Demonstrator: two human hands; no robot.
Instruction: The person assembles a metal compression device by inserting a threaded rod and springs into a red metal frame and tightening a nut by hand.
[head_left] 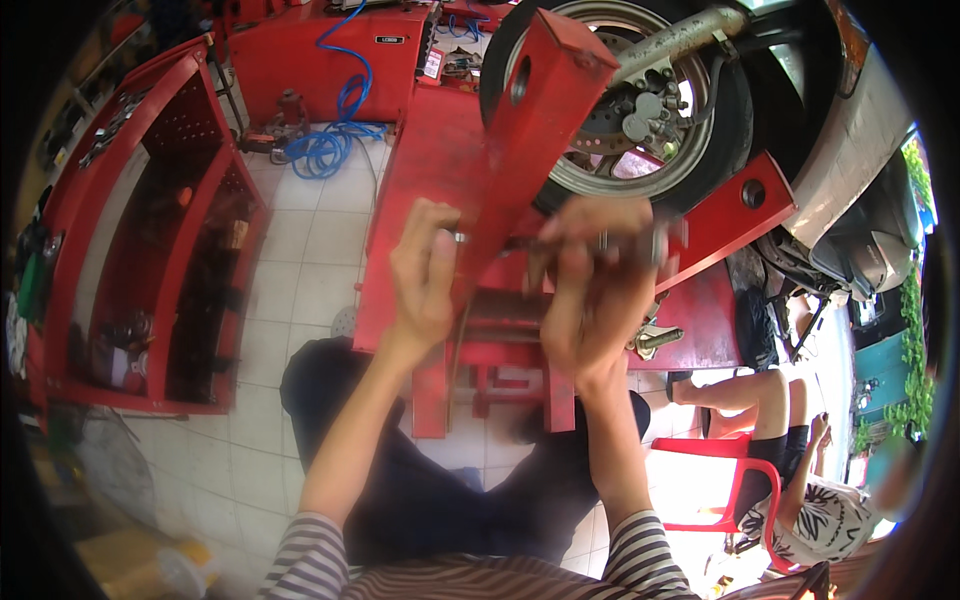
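My left hand (424,268) is closed at the left side of an upright red steel post (550,100) with a round hole near its top. A small silvery bit of metal shows at its fingertips, but what it belongs to is hidden. On the post's other side my right hand (592,275) is closed around a dark metal part (645,248), too smeared by motion to name. Behind both hands stands a motorcycle wheel (625,190) with a brake disc. A second red arm (735,215) with a hole slants up to the right.
The red lift platform (430,150) lies under the wheel. A red open cabinet (200,290) stands at left, with a coiled blue hose (325,150) on the tiled floor behind it. A brassy fitting (655,342) sits right of my hand. At lower right a person sits near a red chair (765,475).
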